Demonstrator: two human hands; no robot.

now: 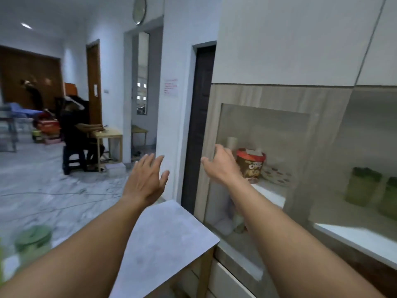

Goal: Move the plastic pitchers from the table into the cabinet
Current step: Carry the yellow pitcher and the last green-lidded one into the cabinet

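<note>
A green plastic pitcher (32, 241), blurred, stands on the grey table (167, 233) at the lower left. Two more green pitchers (363, 186) (388, 196) stand on a white shelf inside the cabinet (322, 100) at the right. My left hand (146, 179) is held up over the table's far corner, fingers spread, holding nothing. My right hand (219, 164) is raised at the left edge of the cabinet's glass-panelled door (264, 130). Its fingers are apart against the frame, and I cannot tell whether they touch it.
Behind the glass stand a brown and red snack tub (251, 164) and a white patterned dish (277, 175). A dark doorway (199, 125) lies left of the cabinet. A person (75, 134) sits at a small wooden table (109, 138) across the marble floor.
</note>
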